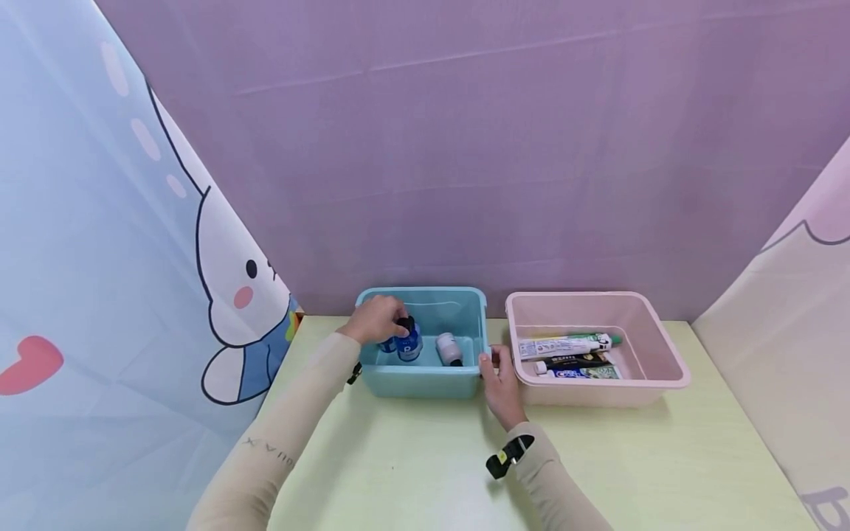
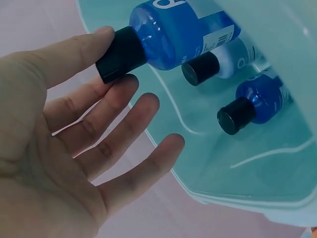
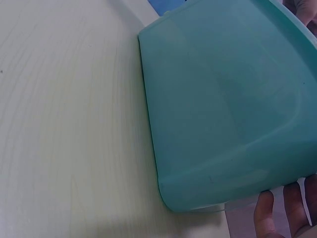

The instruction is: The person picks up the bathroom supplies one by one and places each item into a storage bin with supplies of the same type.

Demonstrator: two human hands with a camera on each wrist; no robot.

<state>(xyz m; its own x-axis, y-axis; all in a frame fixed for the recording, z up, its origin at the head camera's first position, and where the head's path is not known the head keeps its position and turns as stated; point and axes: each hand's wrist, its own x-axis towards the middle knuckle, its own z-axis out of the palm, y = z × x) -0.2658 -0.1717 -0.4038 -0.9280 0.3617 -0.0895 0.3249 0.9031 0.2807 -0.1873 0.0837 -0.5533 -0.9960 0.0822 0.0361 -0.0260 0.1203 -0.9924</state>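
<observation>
My left hand (image 1: 377,320) pinches the black cap of a blue bottle (image 2: 171,37) between thumb and fingertips. In the head view this bottle stands roughly upright inside the teal bin (image 1: 425,387). Two others are in the bin: a blue bottle (image 2: 262,101) partly behind the held one, and a pale bottle (image 1: 448,348) with a black cap, lying down. At the bin's front right corner, my right hand (image 1: 502,387) holds the edge, thumb in front and fingers along the side. Its fingertips (image 3: 266,202) touch the side wall in the right wrist view; the thumb is hidden there.
To the right, a pink bin (image 1: 598,394) holds several toothpaste tubes (image 1: 564,346), lying flat. Both bins stand at the back of a pale wooden table (image 1: 412,464), before a purple cloth (image 1: 465,162). A blue printed cloth (image 1: 119,280) hangs at the left.
</observation>
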